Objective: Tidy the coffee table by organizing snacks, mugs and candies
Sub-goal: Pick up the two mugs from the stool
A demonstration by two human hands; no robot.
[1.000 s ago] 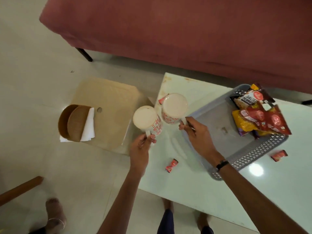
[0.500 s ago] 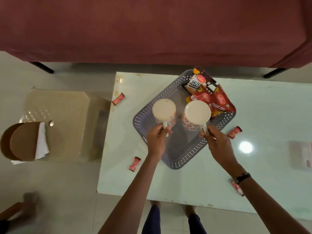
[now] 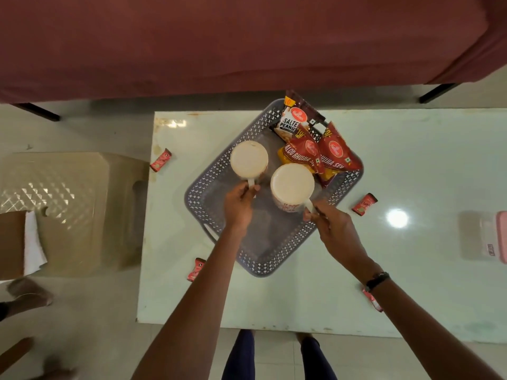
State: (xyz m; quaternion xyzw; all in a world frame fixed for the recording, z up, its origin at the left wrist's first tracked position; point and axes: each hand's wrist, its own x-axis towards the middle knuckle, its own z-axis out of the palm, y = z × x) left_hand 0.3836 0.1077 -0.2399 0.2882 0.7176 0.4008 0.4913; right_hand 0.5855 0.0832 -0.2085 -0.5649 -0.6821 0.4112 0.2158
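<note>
Two white mugs with red print are over the grey perforated tray on the pale coffee table. My left hand grips the handle of the left mug. My right hand pinches the handle of the right mug. Snack packets lie piled in the tray's far corner. Small red candies lie loose on the table: one at the left edge, one right of the tray, one near my left forearm, and one under my right wrist.
A maroon sofa runs along the far side. A beige plastic stool stands left of the table, with a brown box and white paper beside it. A pink object lies at the table's right edge. Another person's foot is at lower left.
Both hands carried the mugs from the table's left corner to over the tray. In the last half second the mugs dropped lower into it.
</note>
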